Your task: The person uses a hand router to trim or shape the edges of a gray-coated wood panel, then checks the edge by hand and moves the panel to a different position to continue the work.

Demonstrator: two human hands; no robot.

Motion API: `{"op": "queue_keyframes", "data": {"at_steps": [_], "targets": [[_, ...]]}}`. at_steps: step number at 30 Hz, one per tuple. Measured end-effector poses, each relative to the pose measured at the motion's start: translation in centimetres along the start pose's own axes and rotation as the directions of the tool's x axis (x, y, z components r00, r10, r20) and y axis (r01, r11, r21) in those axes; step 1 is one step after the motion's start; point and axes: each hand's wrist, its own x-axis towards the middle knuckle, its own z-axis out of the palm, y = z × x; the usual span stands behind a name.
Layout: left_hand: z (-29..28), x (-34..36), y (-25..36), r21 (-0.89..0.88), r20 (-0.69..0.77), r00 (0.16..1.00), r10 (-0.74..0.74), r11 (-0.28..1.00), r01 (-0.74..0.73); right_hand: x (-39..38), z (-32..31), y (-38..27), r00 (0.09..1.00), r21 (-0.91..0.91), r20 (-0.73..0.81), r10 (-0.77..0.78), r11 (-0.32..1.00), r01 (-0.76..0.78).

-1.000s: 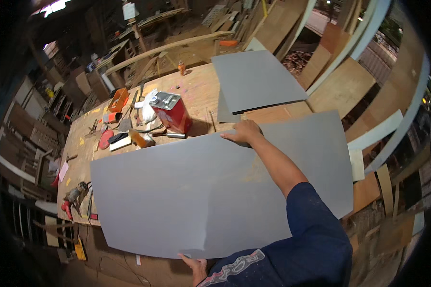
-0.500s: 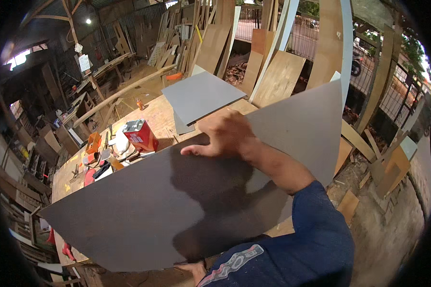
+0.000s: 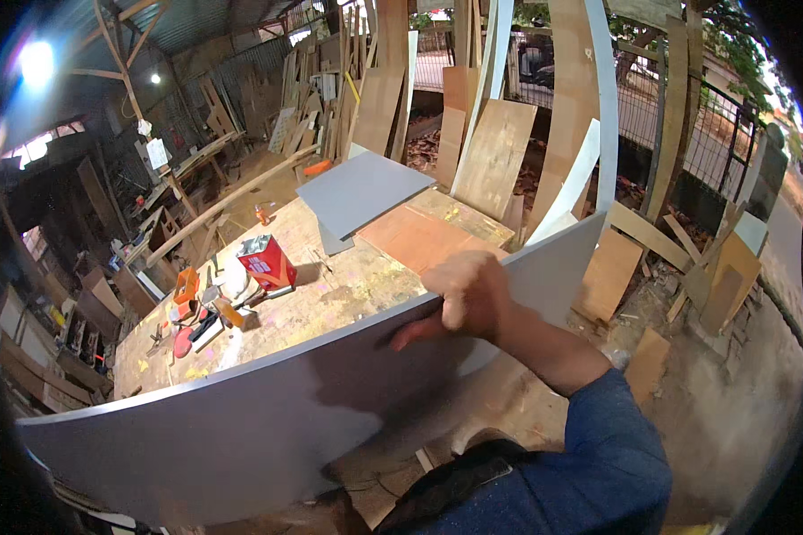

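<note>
My right hand (image 3: pixel 459 299) grips the top edge of a large grey panel (image 3: pixel 178 455), thumb on the near face, fingers over the edge. The panel is held steeply on edge across the near side of the worktable (image 3: pixel 321 299). My left hand (image 3: pixel 335 506) is low at the bottom of the view, in shadow against the panel; its fingers are hidden. Beyond the panel, a smaller grey board (image 3: pixel 361 192) and an orange-brown board (image 3: pixel 419 239) lie on the table. A red metal can (image 3: pixel 268 267) stands left of them, beside a clutter of tools (image 3: pixel 214 321) and an orange bin (image 3: pixel 186 285).
Tall boards and sheets (image 3: pixel 558 107) lean along a barred fence (image 3: pixel 714 125) at the back right. Offcuts (image 3: pixel 723 285) lie at the right by a concrete floor (image 3: pixel 749 392). A long timber rail (image 3: pixel 223 209) runs behind the table, with more benches and wood stacks at left.
The large panel has been lifted from lying flat to nearly upright, exposing more tabletop. My right hand still holds its upper edge. The view has swung up and right toward the fence.
</note>
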Motion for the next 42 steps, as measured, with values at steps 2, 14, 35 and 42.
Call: {"op": "queue_keyframes", "data": {"at_steps": [2,14,35,42], "targets": [[0.0,0.0,3.1,0.063,-0.029,0.993,0.113,0.992,-0.111,-0.9,0.9,0.0,0.998,0.032,0.006,0.059,0.998,-0.059],[-1.0,-1.4,21.3,0.384,-0.195,0.727,0.658,0.734,-0.561,1.4,2.2,-2.0,0.98,0.39,0.06,0.191,0.899,-0.199],[-3.8,-1.3,19.8,0.467,-0.269,0.719,0.641,0.739,-0.485,-12.2,8.8,-1.4,0.669,0.701,0.119,0.733,0.415,-0.58],[-2.1,1.0,22.1,0.52,-0.203,0.735,0.647,0.707,-0.478,-17.6,9.6,0.5,0.597,0.591,0.606,0.526,0.206,-0.78]]}}
